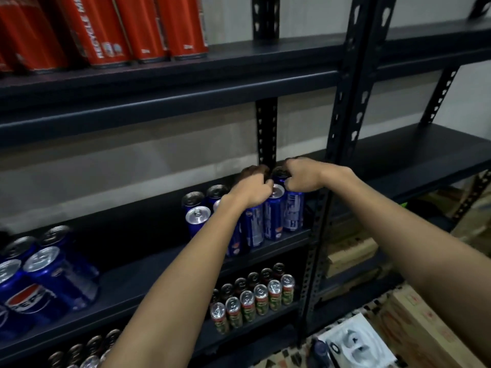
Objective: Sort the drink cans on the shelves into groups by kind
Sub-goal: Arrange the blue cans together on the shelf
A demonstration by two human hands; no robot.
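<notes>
Both fists clench blue cans by their rims: my left hand (253,191) and right hand (300,176) work the blue cluster (273,216) at 12 o'clock on the middle shelf (159,264), packing them tight. Red cans (111,27) stand at 10, green cans (255,298) at 6.

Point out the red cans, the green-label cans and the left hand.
red cans (106,30): head view, body of one can.
green-label cans (261,301): head view, label of a front-row can.
left hand (252,191): head view, back of hand.

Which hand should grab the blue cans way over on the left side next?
The left hand. It is on that side, nearer the left blue cans. The right hand would probably have to cross over.
</notes>
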